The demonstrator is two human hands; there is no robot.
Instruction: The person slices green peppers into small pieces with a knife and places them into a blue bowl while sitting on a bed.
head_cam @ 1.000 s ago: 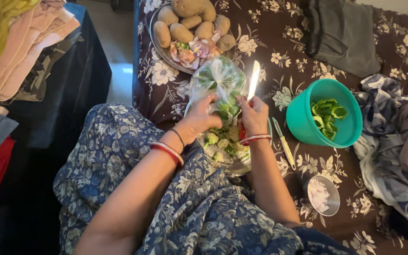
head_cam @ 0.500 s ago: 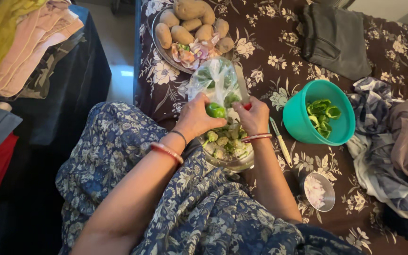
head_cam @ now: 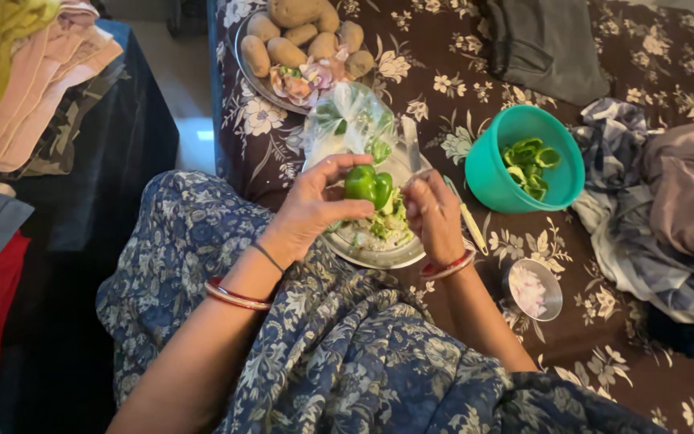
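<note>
My left hand [head_cam: 311,207] holds a small green bell pepper [head_cam: 367,185] over a steel plate [head_cam: 371,255] of vegetable scraps on my lap edge. My right hand [head_cam: 433,217] grips a knife [head_cam: 411,145], blade pointing up and away, just right of the pepper. A clear plastic bag [head_cam: 349,120] with green peppers lies at the plate's far side.
A teal bowl [head_cam: 491,181] holds cut pepper pieces. A steel plate [head_cam: 244,71] of potatoes and onion peels sits farther back. A peeler [head_cam: 469,227] and a small steel bowl [head_cam: 533,289] of chopped onion lie on the floral bedsheet. Folded clothes lie at the right and left.
My left hand has drawn a green pepper out of the bag and lifted it toward me. The right hand with the knife has dropped lower beside it.
</note>
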